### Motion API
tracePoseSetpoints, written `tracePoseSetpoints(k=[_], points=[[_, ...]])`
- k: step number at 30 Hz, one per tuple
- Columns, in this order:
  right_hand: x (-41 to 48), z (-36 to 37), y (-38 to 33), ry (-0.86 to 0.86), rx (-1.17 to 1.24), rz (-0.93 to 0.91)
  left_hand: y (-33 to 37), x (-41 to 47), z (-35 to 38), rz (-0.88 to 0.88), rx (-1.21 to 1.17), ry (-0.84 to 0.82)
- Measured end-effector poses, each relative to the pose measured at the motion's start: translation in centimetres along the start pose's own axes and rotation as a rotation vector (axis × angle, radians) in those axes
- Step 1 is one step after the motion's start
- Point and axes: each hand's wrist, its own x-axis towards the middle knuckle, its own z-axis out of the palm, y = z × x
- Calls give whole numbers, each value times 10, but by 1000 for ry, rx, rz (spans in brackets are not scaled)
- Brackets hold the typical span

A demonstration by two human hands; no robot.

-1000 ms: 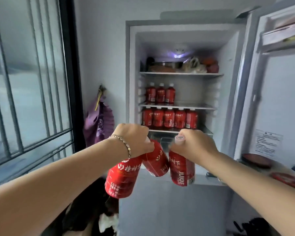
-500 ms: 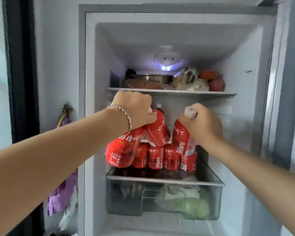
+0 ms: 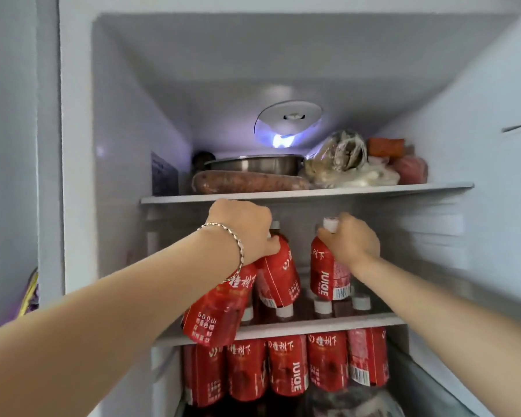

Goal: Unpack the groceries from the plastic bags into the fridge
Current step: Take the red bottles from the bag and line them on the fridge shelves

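Three bottles are in hand. Your left hand (image 3: 244, 227) is curled round two necks. The outer bottle (image 3: 215, 308) hangs tilted at centre-left of the frame, its base lower than the front edge of the middle shelf (image 3: 313, 326). The inner bottle (image 3: 278, 278) leans beside it, its base above that shelf. Your right hand (image 3: 351, 239) pinches the right bottle (image 3: 328, 272) just under its white cap. This one hangs nearly upright, right of centre, also above the shelf. None appears to be set down yet.

Step in hand: loading the middle shelf of the fridge (image 3: 118, 145). A white cap shows just behind your left knuckles, so the back of this shelf is probably occupied. The lower row (image 3: 289, 365) looks full.

Next move:
1. Stand the right bottle on the shelf, then let go.
2. Raise the outer bottle over the shelf edge before moving inward. It will likely strike the edge otherwise.
3. Seat the left bottles one at a time, since two necks in one grip give little control.
4. Keep your knuckles below the top shelf (image 3: 307, 192), which sits just above them.

Compared with half a second ago, the view is closer and the bottom drawer has left the frame. Both hands have risen to just under the top shelf. The grips are unchanged.
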Motion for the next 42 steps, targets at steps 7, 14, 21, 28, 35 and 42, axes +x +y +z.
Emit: tracePoseSetpoints(k=[7, 14, 21, 28, 35, 42], points=[[29, 42, 2, -440, -167, 207, 2, 18, 17, 48, -27, 54], [52, 89, 7, -385, -33, 131, -8, 27, 31, -16, -39, 98], [31, 69, -11, -521, 502, -131, -9, 28, 37, -41, -1, 123], [-11, 41, -27, -753, 689, -419, -6, 30, 40, -56, 5, 157], [-8, 49, -3, -357, 705, -160, -5, 24, 40, -171, -138, 263], [49, 49, 50, -99, 335, 86, -12, 28, 64, -423, -259, 177]])
